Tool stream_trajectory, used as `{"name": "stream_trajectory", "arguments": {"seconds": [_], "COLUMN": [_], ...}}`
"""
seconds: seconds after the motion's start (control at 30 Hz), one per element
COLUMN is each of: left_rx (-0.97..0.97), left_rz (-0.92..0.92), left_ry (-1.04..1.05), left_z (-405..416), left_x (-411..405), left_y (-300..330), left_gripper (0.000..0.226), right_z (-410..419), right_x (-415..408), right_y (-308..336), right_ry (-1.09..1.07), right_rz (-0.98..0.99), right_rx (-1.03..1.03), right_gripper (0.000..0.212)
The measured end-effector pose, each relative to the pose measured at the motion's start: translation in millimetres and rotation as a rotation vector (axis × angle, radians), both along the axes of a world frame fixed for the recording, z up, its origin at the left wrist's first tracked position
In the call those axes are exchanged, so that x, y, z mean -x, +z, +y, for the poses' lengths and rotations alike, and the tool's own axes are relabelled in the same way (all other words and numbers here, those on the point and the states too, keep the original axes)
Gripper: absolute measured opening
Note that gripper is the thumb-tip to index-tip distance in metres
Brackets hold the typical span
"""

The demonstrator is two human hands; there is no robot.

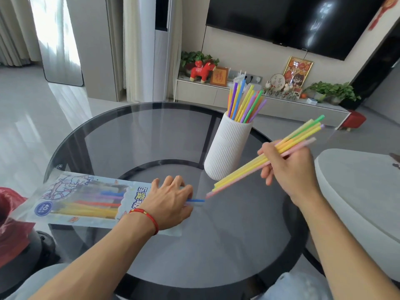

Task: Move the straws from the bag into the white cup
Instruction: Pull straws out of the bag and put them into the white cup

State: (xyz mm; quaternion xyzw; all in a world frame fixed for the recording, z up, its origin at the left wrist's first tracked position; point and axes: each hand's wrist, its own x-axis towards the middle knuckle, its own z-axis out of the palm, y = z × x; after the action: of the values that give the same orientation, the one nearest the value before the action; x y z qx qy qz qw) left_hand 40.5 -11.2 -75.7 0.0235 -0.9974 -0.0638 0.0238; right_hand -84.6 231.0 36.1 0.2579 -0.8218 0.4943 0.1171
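A clear printed straw bag lies flat on the left of the round glass table, with several coloured straws still inside. My left hand presses down on the bag's open end, where a blue straw pokes out. My right hand holds a bundle of yellow, pink and green straws slanted in the air, right of the cup. The white ribbed cup stands upright at the table's middle right and holds several straws.
A grey cushioned seat sits right of the table. A red plastic bag lies at the left edge. A low TV cabinet with ornaments and plants runs behind the table, under a wall television.
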Motion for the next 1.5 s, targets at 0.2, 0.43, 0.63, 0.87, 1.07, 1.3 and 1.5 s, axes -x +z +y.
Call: {"name": "stream_trajectory", "arguments": {"seconds": [0.2,0.43,0.63,0.87,1.07,1.3,1.5], "left_rx": [-0.025,-0.026,-0.116,-0.250,-0.318,-0.327,-0.325], "left_rz": [-0.019,-0.026,-0.021,0.176,0.270,0.246,0.233], "left_ry": [-0.001,-0.002,0.011,-0.017,0.011,0.033,0.046], "left_z": [-1,2,4,16,12,13,13], "left_x": [-1,-1,6,18,14,12,12], "left_y": [0,4,-3,-6,-1,2,1], "left_gripper": [0.028,0.027,0.036,0.043,0.040,0.038,0.036], "right_z": [-24,-31,-19,-10,-24,-65,-87], "right_x": [-2,-10,-19,-4,22,47,51], "right_y": [24,-23,-35,13,92,110,104], "right_ry": [0.028,0.035,0.126,0.080,0.030,-0.081,-0.163], "right_rz": [0.128,-0.008,-0.134,-0.001,0.202,0.279,0.151], "right_rx": [-0.405,-0.355,-0.274,0.058,0.319,0.000,-0.319], "right_gripper": [0.034,0.040,0.033,0.032,0.030,0.036,0.036]}}
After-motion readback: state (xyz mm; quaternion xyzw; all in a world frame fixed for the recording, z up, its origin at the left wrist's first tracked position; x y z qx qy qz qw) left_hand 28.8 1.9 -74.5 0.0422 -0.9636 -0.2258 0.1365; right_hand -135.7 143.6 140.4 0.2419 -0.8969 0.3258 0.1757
